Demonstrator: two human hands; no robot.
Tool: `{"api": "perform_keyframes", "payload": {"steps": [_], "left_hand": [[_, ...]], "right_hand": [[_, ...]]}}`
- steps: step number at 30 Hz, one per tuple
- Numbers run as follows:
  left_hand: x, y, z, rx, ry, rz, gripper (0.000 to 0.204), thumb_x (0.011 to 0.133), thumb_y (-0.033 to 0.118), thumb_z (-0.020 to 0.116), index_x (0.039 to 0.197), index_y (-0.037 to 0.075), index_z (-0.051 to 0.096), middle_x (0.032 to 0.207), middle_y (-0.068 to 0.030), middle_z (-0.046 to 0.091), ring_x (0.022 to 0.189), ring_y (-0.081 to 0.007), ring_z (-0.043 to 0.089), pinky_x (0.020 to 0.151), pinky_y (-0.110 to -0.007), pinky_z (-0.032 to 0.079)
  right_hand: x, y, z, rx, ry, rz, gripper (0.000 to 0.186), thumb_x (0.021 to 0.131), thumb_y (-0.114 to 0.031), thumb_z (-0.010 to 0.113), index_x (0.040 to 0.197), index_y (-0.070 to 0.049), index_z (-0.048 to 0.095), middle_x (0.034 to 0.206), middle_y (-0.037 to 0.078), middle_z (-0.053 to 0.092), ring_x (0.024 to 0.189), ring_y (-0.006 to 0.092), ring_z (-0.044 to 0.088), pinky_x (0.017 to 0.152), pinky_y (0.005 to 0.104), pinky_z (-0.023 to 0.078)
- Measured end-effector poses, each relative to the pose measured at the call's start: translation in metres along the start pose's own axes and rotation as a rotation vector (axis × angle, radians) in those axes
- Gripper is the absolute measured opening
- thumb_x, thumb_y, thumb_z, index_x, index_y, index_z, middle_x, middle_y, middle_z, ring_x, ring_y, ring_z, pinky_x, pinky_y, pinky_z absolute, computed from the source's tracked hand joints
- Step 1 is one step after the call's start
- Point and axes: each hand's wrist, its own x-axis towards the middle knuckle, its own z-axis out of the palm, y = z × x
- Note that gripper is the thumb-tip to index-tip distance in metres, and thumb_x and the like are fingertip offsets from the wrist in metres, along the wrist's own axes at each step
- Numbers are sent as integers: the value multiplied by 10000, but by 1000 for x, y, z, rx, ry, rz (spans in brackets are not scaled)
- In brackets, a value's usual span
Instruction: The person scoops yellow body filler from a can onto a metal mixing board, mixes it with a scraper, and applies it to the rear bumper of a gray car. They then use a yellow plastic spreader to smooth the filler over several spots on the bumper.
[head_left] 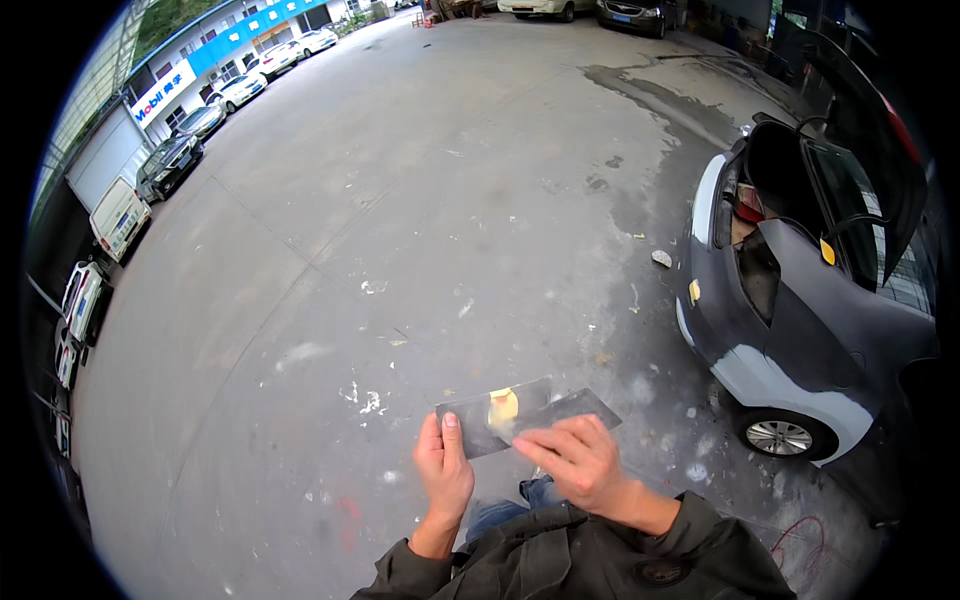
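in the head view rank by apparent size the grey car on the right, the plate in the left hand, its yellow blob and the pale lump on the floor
1. Grey car
2. Dark plate
3. Yellow blob
4. Pale lump

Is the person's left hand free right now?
No, the left hand is gripping the left end of a dark flat plate that carries yellow paste.
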Motion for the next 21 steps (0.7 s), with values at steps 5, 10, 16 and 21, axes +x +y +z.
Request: {"api": "perform_keyframes", "payload": {"steps": [5, 10, 16, 21], "left_hand": [[64, -12, 55, -61, -2, 23, 278, 1002, 168, 468, 748, 72, 408, 685, 92, 335, 638, -6, 273, 520, -193, 229], [131, -29, 85, 18, -64, 29, 285, 1002, 166, 466, 742, 71, 401, 674, 90, 333, 621, -7, 267, 506, -200, 222], [225, -48, 117, -29, -252, -20, 208, 1002, 179, 467, 878, 25, 531, 772, 44, 512, 706, -23, 395, 619, -197, 359], [306, -54, 147, -42, -474, 13, 222, 1001, 185, 473, 865, 22, 538, 781, 39, 520, 722, -24, 406, 639, -184, 360]], "right_hand": [[33, 63, 20, -20, 3, 35, 361, 674, -71, 627, 1030, -73, 691, 1006, -13, 644, 803, 161, 555, 685, 297, 436], [65, 121, 33, -109, 69, 115, 358, 696, -92, 615, 1046, -67, 686, 1040, -3, 632, 829, 156, 545, 716, 290, 437], [102, 171, 64, -195, 106, 218, 357, 702, -72, 614, 1052, -58, 682, 1037, -2, 630, 832, 158, 546, 724, 292, 436], [137, 190, 89, -271, 111, 340, 330, 697, -58, 635, 1021, -62, 690, 1007, 4, 634, 829, 172, 554, 713, 303, 448]]}}
